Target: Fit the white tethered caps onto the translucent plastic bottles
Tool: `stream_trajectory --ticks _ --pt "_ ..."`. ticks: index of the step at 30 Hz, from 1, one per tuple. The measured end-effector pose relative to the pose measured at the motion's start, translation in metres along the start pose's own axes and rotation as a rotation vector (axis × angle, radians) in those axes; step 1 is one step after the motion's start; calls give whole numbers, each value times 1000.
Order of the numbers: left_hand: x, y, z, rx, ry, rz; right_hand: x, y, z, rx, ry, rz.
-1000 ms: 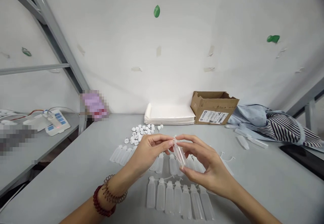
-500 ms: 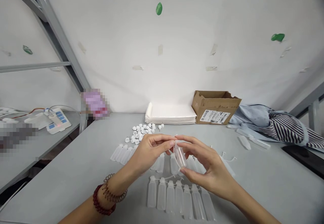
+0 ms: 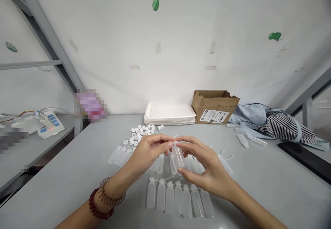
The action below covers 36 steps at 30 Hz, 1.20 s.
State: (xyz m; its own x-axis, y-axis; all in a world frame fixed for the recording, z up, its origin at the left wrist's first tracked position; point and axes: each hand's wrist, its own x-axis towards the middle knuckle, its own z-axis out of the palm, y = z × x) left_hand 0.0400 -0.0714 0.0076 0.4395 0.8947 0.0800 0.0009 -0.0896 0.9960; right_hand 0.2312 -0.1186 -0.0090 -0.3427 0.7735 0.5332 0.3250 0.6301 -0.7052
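Between my two hands, above the table, is a small translucent plastic bottle (image 3: pixel 179 156), tilted with its neck end up. My right hand (image 3: pixel 207 167) grips its body between thumb and fingers. At the neck, my left hand (image 3: pixel 152 151) pinches with thumb and forefinger; what sits right under those fingertips is mostly hidden. Below lies a row of similar bottles (image 3: pixel 169 198), several with thin cap straps at their tops. Another row (image 3: pixel 192 163) lies behind, partly covered by my hands. More bottles (image 3: pixel 119 156) lie left of my left hand, near a cluster of small white caps (image 3: pixel 141 132).
Against the wall stand a stack of white padded envelopes (image 3: pixel 169 113) and an open cardboard box (image 3: pixel 216 106). To the right are striped cloth (image 3: pixel 281 125), loose clear bottles (image 3: pixel 254 141) and a black phone-like slab (image 3: pixel 306 160). A white power strip (image 3: pixel 51 123) lies on the left table.
The whole view has shifted slightly. The held bottle is turned a little more upright, with both hands still around it at nearly the same place.
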Motion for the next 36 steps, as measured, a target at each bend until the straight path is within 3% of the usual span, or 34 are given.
stream_trajectory --ticks 10,23,26,31,33,36 --pt "0 -3 1 -73 -21 -38 0 -2 2 -55 -2 -9" --pt "0 -2 3 -33 -46 23 -1 4 3 23 25 35" --pt "-4 -4 3 177 -1 168 0 7 4 78 78 73" --pt "-12 -11 5 637 -23 801 3 8 2 260 146 158" --pt "-12 -15 7 736 -63 886 4 8 1 322 141 190" --pt "-11 -16 8 753 -72 908 5 7 -1 358 133 211"
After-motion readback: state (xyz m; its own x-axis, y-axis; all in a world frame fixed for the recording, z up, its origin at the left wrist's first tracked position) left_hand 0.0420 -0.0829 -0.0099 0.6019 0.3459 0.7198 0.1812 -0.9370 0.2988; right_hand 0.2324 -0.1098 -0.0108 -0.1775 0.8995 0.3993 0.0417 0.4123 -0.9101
